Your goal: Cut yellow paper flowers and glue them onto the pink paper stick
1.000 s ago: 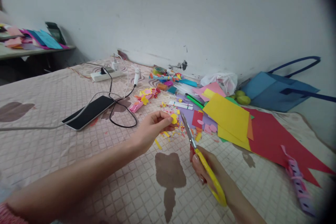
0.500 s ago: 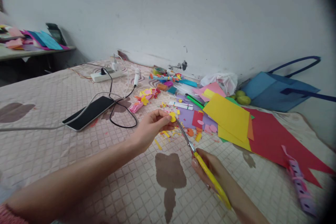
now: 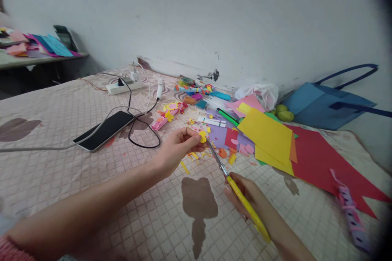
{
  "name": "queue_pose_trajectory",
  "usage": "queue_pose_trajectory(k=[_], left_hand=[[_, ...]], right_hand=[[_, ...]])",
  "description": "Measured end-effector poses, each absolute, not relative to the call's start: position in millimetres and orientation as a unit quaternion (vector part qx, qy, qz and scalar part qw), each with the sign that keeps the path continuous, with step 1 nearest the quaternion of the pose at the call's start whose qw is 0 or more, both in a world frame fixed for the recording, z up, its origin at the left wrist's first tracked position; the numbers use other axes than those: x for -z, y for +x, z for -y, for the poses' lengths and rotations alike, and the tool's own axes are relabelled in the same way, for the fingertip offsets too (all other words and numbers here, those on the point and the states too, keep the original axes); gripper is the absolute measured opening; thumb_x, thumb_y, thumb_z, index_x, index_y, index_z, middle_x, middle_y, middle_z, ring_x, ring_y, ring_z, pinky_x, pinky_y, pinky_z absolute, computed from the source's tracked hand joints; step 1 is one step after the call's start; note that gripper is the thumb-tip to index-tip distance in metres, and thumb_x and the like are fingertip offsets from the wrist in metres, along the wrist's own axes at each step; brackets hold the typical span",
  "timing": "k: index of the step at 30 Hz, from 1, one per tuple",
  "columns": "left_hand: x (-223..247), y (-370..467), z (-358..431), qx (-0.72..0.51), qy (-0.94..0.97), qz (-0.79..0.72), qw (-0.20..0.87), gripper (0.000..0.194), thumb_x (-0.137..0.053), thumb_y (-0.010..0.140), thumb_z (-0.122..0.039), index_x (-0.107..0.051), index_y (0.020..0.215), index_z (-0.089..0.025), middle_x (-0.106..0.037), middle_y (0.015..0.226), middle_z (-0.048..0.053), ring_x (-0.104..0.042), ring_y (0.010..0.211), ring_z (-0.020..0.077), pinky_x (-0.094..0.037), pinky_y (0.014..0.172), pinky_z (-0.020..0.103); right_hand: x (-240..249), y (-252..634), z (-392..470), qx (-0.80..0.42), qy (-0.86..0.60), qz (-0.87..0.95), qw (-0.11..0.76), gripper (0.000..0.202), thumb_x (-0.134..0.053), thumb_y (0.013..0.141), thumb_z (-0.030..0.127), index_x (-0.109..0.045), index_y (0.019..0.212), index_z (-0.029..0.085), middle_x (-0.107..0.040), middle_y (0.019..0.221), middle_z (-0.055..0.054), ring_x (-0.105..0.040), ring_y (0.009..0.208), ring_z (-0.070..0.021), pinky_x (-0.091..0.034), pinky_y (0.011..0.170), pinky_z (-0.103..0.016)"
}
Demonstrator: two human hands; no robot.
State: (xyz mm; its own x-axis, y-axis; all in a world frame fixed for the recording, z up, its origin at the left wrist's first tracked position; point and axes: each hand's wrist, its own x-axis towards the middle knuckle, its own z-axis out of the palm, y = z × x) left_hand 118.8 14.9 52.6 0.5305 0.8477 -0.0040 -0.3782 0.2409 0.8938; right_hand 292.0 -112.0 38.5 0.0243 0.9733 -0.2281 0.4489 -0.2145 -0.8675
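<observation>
Between the thumb and fingers of my left hand [image 3: 183,144] is a small yellow paper piece [image 3: 202,136] with a rounded outline. My right hand [image 3: 245,191] is closed round the yellow handles of a pair of scissors [image 3: 225,169]. The metal blades point up and left, with their tips beside the paper piece; whether they touch it I cannot tell. Around and behind the hands lie yellow and orange paper scraps [image 3: 232,159], a purple sheet [image 3: 216,134] and a small red card [image 3: 230,138].
Yellow sheets [image 3: 269,134] and a large red sheet [image 3: 318,163] lie to the right, near a blue bag [image 3: 324,104]. A black phone [image 3: 104,130], cables and a power strip [image 3: 125,87] are on the left. A decorated pink paper roll [image 3: 168,118] lies behind my left hand.
The view has shifted very slightly. Both hands keep nearly the same pose, with the yellow piece and the scissors still held.
</observation>
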Motion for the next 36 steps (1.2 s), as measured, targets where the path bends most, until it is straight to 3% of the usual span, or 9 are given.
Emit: queue_pose_trajectory(k=[9,16,24,36], left_hand=[[-55.6,119.3,-13.4,-0.412,0.451,-0.263,0.747,0.017,-0.066,0.075,-0.024,-0.053,0.076,-0.014,-0.066,0.071,0.002,-0.065,0.07,0.013,-0.05,0.077,0.031],[-56.7,118.9,-12.6,-0.409,0.46,-0.262,0.744,0.016,-0.064,0.076,-0.024,-0.052,0.077,-0.014,-0.067,0.073,0.003,-0.065,0.071,0.0128,-0.05,0.077,0.03],[-54.7,118.9,-13.4,-0.412,0.461,-0.257,0.743,0.016,-0.064,0.077,-0.023,-0.051,0.077,-0.013,-0.066,0.073,0.003,-0.064,0.07,0.0117,-0.051,0.076,0.03],[-55.7,119.6,-12.4,-0.416,0.445,-0.254,0.751,0.016,-0.066,0.074,-0.023,-0.053,0.075,-0.014,-0.066,0.071,0.002,-0.065,0.07,0.0124,-0.051,0.076,0.03]], right_hand=[[-39.7,291.0,110.5,-0.432,-0.646,0.551,0.304,0.024,-0.054,0.08,0.039,-0.042,0.07,0.021,-0.03,0.047,0.01,-0.023,0.037,-0.0056,-0.022,0.035,-0.02],[-34.1,293.4,111.8,-0.394,-0.651,0.579,0.292,0.022,-0.051,0.082,0.039,-0.045,0.074,0.02,-0.036,0.057,0.006,-0.028,0.043,-0.0061,-0.025,0.036,-0.018],[-35.3,295.4,110.9,-0.43,-0.644,0.559,0.297,0.025,-0.049,0.082,0.042,-0.042,0.071,0.021,-0.033,0.047,0.009,-0.026,0.038,-0.006,-0.024,0.035,-0.019],[-34.5,295.6,111.2,-0.455,-0.63,0.549,0.309,0.022,-0.049,0.081,0.039,-0.042,0.073,0.02,-0.032,0.049,0.009,-0.024,0.038,-0.0054,-0.022,0.034,-0.019]])
